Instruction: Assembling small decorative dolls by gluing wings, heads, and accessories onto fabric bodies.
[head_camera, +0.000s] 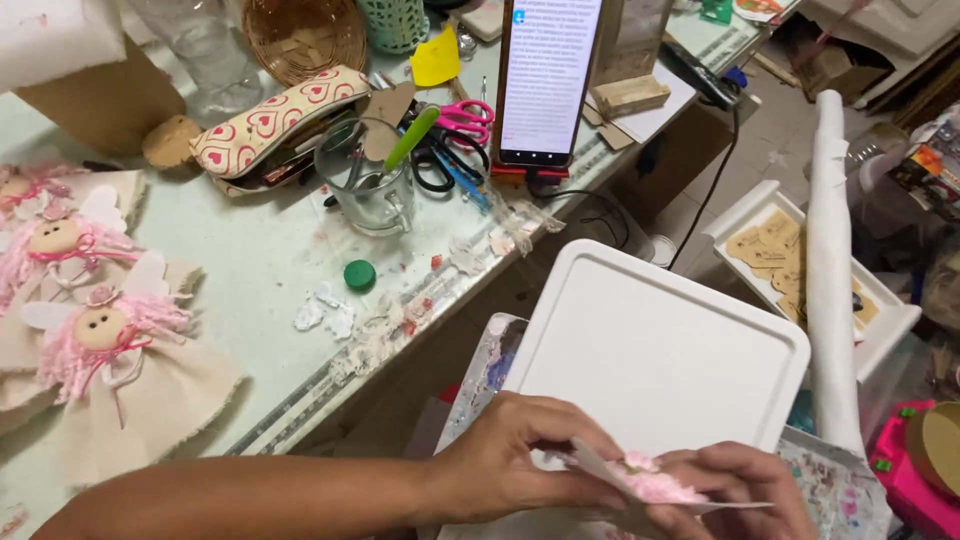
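Over the white tray (660, 350), bottom of view: left hand (515, 455) and right hand (730, 490) pinch a pink-haired doll piece (650, 485), each grip clamped on it (finished dolls (95, 340) lie on tabletop (270, 260), well apart).

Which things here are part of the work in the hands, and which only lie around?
In use:
left hand
right hand
small pink woolly craft piece on cream fabric
white plastic tray

Lying about:
finished pink-haired fabric dolls
pink-handled scissors
glass mug
green bottle cap
upright phone
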